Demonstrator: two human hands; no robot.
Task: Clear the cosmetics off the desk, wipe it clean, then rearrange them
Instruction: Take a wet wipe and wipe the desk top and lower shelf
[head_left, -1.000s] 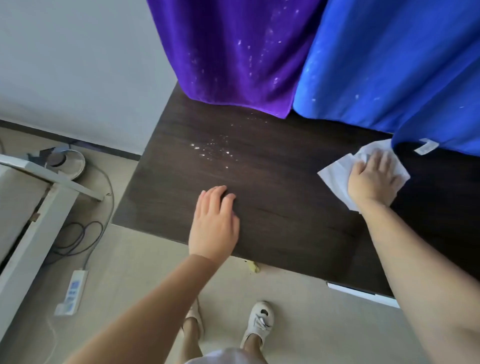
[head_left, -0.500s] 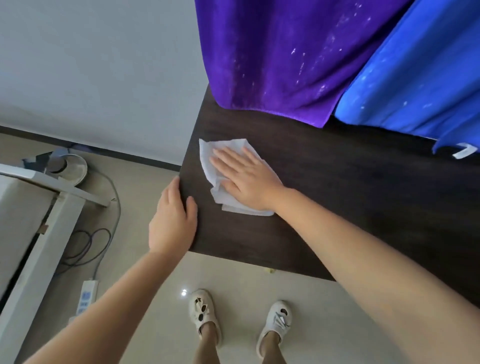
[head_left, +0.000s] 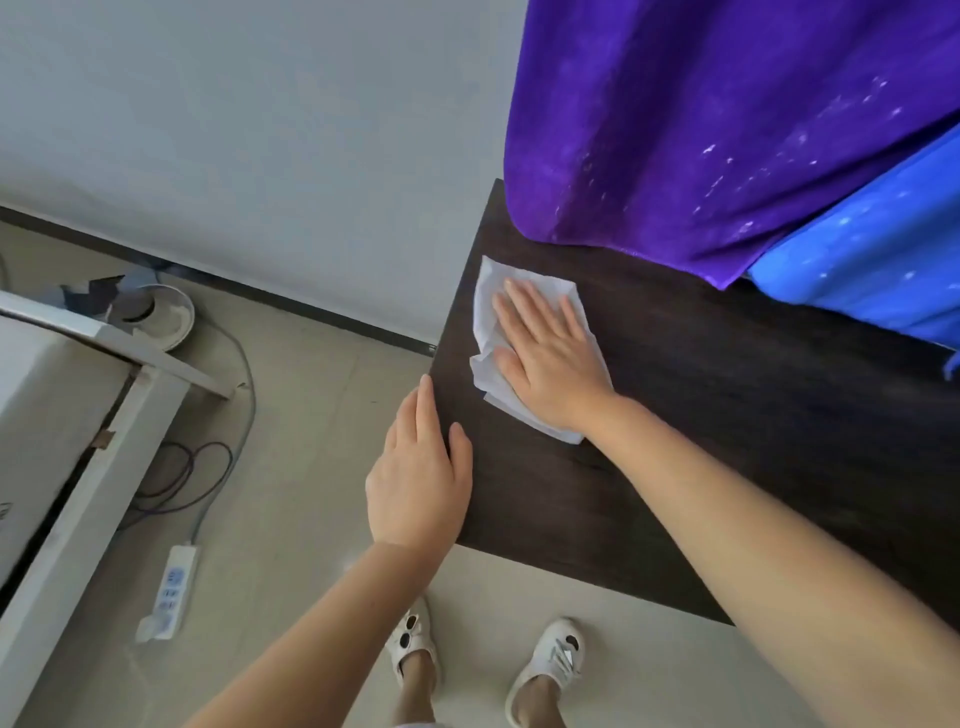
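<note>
At the surface's (head_left: 701, 467) near left corner the left hand (head_left: 418, 478) rests open-fingered along the left edge. Farther in, the right hand (head_left: 553, 358) presses flat fingers on the white wipe (head_left: 488, 312), just inside that edge; unwiped surface lies to its right.

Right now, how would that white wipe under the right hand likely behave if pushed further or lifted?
The white wipe is creased and bunched beside the right hand, so it is probably floppy and light. Pushed across the dark desk, it would likely crumple unless pressed flat.
</note>
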